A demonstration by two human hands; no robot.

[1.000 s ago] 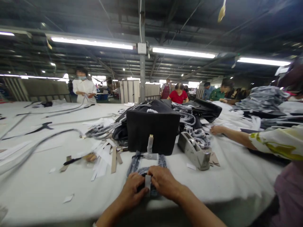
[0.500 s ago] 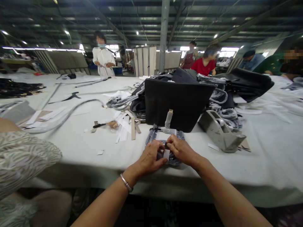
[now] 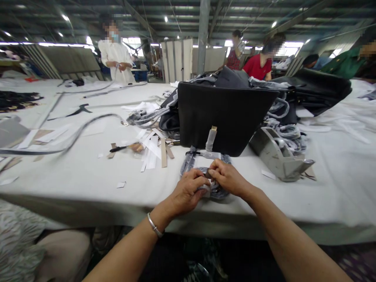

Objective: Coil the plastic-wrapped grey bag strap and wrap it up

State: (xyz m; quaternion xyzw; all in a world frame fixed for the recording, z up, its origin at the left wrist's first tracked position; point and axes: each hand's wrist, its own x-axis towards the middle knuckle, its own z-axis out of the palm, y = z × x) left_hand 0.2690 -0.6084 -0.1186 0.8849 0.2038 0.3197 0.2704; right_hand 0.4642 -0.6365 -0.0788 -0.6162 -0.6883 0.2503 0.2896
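Note:
A coiled bag strap in clear plastic wrap lies at the front of the table. My left hand, with a silver bangle on its wrist, is closed in a pinch at the near left of this coil, beside a small white piece. My right hand pinches a small dark brown tab at the coil's top; the fingers hide much of it. Just beyond stands a black leather bag with a wrapped clasp on its front.
A grey tape dispenser stands right of the bag. Paper and card strips and a black-handled tool lie to the left. More black bags are piled behind. Another person's patterned sleeve is at lower left; several people stand across the table.
My left fingers have closed further over the white piece, which is now mostly covered. The view has tilted down slightly. The neighbour's arm at left has drawn back, and a strap there has shifted.

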